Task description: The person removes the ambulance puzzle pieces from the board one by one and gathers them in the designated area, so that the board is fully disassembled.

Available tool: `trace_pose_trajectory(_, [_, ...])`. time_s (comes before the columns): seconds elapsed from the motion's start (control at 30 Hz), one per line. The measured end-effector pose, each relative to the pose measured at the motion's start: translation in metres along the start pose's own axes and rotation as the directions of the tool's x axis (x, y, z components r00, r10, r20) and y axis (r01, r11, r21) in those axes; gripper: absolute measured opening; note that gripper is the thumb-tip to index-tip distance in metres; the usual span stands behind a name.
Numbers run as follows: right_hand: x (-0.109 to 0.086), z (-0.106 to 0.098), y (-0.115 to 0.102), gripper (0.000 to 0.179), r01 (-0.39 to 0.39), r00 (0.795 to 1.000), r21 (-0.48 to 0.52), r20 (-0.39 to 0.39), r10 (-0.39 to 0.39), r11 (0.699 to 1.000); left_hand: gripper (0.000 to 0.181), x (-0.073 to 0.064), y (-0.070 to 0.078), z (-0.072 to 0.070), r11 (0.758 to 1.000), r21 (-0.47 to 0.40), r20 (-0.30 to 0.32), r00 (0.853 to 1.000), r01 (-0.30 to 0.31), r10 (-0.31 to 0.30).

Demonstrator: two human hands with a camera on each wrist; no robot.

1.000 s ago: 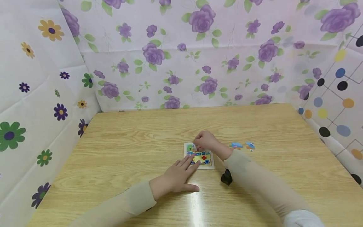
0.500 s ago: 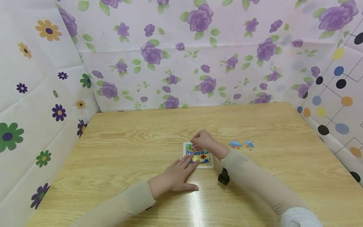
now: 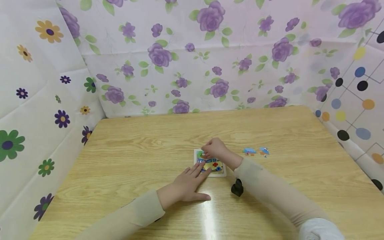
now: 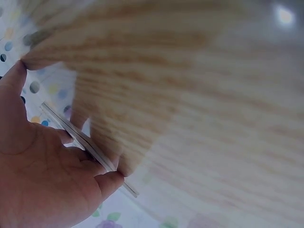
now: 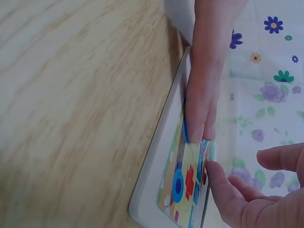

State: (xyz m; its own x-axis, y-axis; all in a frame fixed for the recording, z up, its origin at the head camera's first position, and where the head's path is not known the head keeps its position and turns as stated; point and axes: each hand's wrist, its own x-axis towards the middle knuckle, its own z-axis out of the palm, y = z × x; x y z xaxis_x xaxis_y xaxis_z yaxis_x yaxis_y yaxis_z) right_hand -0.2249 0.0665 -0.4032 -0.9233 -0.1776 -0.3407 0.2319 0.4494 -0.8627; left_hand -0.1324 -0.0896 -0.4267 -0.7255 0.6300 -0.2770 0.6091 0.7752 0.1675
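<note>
A small jigsaw puzzle (image 3: 221, 174) in a pale frame lies on the table, with a yellow ambulance and a red cross on its picture. My left hand (image 3: 186, 186) rests its outstretched fingers on the lower left part of the picture, the thumb spread on the wood. Over the upper edge bends my right hand (image 3: 216, 149), hiding the top right of the puzzle. In the right wrist view its fingertips (image 5: 216, 173) touch the puzzle's upper part, while the thumb (image 5: 280, 157) stands apart from them. Seen edge-on in the left wrist view, the puzzle frame (image 4: 78, 135) lies under my left fingers.
Two loose blue puzzle pieces, one nearer (image 3: 249, 151) and one farther right (image 3: 264, 151), lie to the right of the puzzle. A small black object (image 3: 237, 188) shows beside the right sleeve. Flower-patterned cloth (image 3: 168, 83) closes off the back of the wooden table (image 3: 144, 140).
My right hand has shifted very slightly left along the puzzle's upper edge. My left hand and the loose pieces stay in place; the head view has moved a little.
</note>
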Motion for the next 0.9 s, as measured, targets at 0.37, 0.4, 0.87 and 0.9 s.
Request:
trace_pose_trajectory(0.37, [-0.0005, 0.0004, 0.0012, 0.030, -0.037, 0.999, 0.099, 0.010, 0.036, 0.994, 0.088, -0.0013, -0.0001, -0.0024, 0.999, -0.046, 0.009, 1.000, 0.000, 0.001])
trace_pose_trajectory(0.4, [-0.0009, 0.0007, 0.0012, 0.030, -0.038, 0.999, 0.101, 0.010, 0.037, 0.994, 0.088, -0.0011, -0.0004, -0.0024, 0.999, -0.050, 0.010, 1.000, -0.001, 0.001])
trace_pose_trajectory(0.87, [-0.0009, 0.0030, 0.0046, 0.027, -0.025, 0.999, 0.095, -0.034, 0.029, 0.995, 0.087, -0.0010, -0.0010, -0.0036, 0.998, -0.068, 0.019, 1.000, -0.009, 0.010])
trace_pose_trajectory(0.9, [-0.0006, 0.0031, 0.0048, 0.027, -0.029, 0.999, 0.102, -0.037, 0.033, 0.994, 0.087, -0.0011, -0.0010, -0.0037, 0.998, -0.070, 0.020, 1.000, -0.009, 0.010])
